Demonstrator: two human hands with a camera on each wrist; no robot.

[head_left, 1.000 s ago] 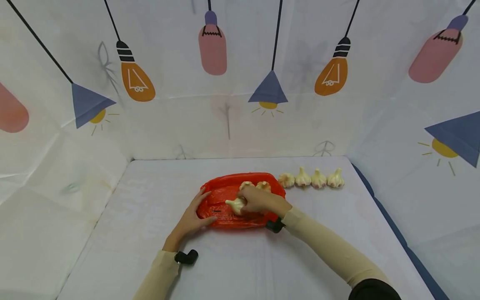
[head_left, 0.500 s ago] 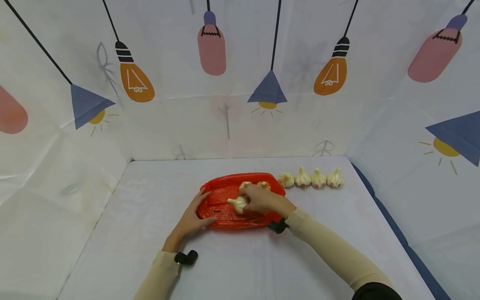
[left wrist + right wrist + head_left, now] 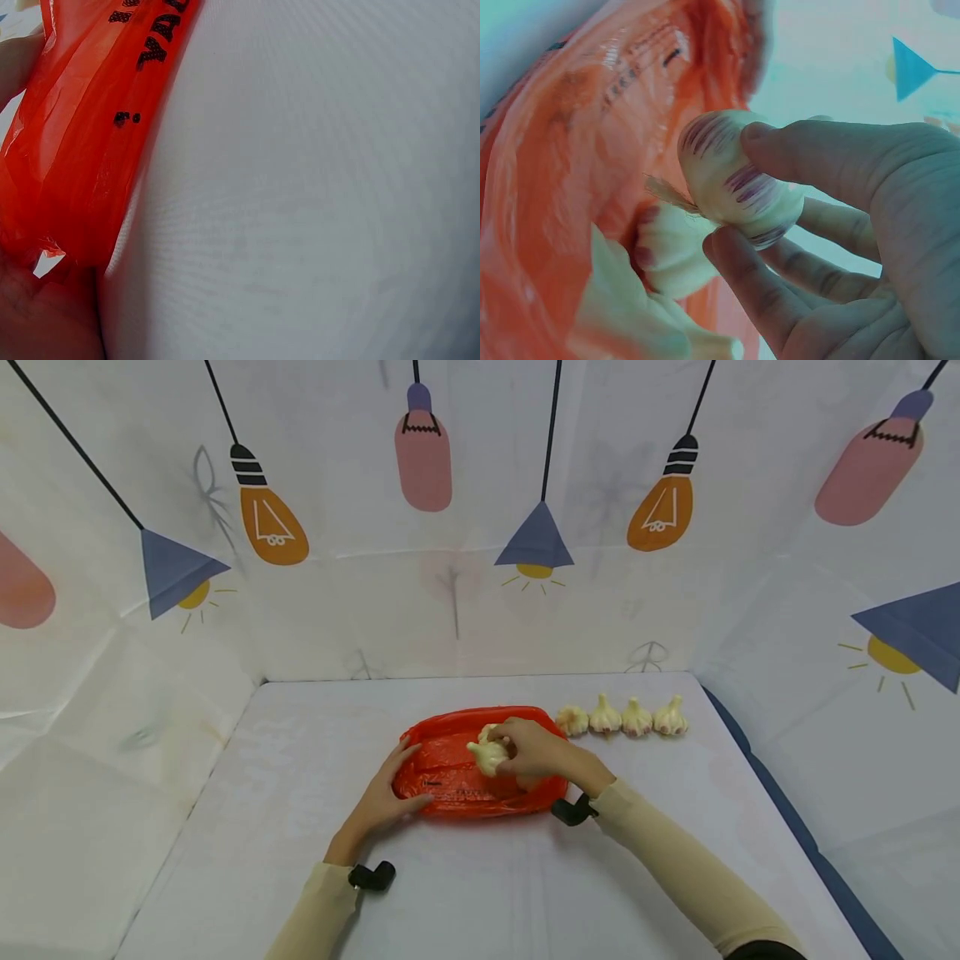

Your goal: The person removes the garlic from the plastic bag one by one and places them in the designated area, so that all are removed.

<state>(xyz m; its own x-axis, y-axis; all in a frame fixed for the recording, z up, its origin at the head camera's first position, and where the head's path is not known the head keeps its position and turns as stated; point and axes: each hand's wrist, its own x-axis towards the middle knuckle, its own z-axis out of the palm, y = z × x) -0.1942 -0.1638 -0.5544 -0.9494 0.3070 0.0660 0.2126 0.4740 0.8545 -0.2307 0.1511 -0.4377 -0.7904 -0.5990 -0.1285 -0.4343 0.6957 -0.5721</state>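
Note:
A red plastic bag with black print lies with its mouth open upward on the white table. My left hand holds its left end, fingers along the far side and thumb at the near side. My right hand pinches a garlic bulb above the open bag. In the right wrist view the held bulb's purple-streaked side and root tuft show between thumb and fingers. Another garlic bulb sits lower inside the bag, with a further pale bulb beside it. In the left wrist view the bag's printed side fills the left.
Several garlic bulbs stand in a row at the back right of the table, just past the bag's right end. Cloth walls printed with lamps rise behind and at both sides.
My right hand has lifted the garlic bulb up from lower in the bag, shifting slightly right and away. The left hand stays at the bag's left end.

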